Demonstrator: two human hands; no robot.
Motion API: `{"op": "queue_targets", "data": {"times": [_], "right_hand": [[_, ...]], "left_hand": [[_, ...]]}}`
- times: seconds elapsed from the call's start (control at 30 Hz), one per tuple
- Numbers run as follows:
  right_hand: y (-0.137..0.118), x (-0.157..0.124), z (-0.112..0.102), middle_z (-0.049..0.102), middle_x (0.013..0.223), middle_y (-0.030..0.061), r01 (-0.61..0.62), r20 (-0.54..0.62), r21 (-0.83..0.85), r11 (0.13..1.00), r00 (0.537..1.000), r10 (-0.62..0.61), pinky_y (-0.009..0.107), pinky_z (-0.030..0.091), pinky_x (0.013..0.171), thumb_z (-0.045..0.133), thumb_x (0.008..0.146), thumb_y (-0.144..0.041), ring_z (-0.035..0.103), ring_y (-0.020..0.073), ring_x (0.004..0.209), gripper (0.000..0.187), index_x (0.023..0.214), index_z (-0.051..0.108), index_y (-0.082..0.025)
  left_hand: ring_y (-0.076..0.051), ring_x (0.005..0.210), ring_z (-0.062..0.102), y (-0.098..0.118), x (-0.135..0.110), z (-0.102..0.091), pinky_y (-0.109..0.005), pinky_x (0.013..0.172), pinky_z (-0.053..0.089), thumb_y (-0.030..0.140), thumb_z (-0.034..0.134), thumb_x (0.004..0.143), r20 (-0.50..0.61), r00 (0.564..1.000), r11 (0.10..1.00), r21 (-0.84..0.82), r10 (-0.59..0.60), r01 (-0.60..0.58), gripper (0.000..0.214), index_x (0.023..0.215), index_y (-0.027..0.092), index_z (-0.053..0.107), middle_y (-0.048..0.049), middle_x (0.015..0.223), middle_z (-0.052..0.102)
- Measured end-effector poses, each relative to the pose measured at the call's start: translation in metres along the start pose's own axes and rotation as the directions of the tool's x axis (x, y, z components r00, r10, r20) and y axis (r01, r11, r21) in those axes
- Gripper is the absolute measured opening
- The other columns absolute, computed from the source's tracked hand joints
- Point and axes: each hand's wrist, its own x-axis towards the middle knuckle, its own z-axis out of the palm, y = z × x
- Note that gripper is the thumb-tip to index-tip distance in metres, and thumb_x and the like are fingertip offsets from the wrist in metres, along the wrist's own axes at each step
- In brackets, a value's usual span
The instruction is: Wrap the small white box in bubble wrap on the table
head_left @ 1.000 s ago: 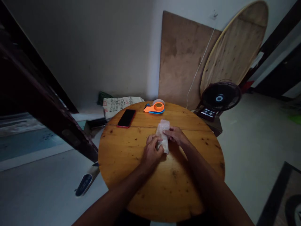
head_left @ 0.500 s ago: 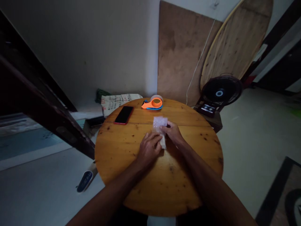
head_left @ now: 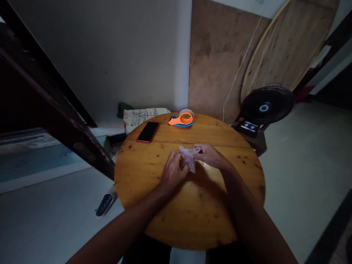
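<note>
Translucent wrap (head_left: 190, 162), fingers closed.
I logged left hand (head_left: 173, 169) and right hand (head_left: 210, 156) gripping it, tape dispenser (head_left: 177, 120) near the table's (head_left: 202, 220) far edge.

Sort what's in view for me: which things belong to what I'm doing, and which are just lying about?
In use: plastic, held by your left hand and right hand; table beneath.

Apparently just lying about: phone; tape dispenser, untouched, so its part is unclear; fan; board against the wall.

Pale translucent wrap (head_left: 189, 160), crumpled, top edge flared, between 2 hands (head_left: 173, 170) (head_left: 211, 154), over wooden table (head_left: 192, 216)
</note>
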Motion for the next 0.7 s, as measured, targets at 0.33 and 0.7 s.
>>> {"op": "queue_targets", "data": {"times": [0.33,0.7], "right_hand": [[-0.021,-0.011,-0.010,0.068,0.100,0.0035,0.259,0.244,-0.335,0.906,0.953,-0.182,0.028,0.044,0.082,0.062,0.075,-0.023,0.061,0.0175,0.088,0.014,0.087,0.068,-0.019],[-0.023,-0.017,0.011,0.055,0.090,0.0028,0.214,0.230,-0.565,0.797,0.968,-0.097,0.026,0.037,0.067,0.072,0.066,-0.029,0.049,0.0156,0.078,0.028,0.088,0.057,-0.021]], "left_hand": [[-0.024,0.121,0.049,-0.012,0.006,0.005,-0.036,0.097,0.045,0.023,0.070,0.069,0.024,0.997,0.956,-0.285,-0.069,0.073,0.032,0.099,0.020,0.058,-0.0102,0.123,0.050],[-0.022,0.118,0.051,-0.005,0.005,-0.001,-0.038,0.099,0.045,0.004,0.062,0.067,0.067,0.997,0.949,-0.316,0.031,-0.008,0.019,0.076,0.020,0.058,-0.0063,0.096,0.064]]}}
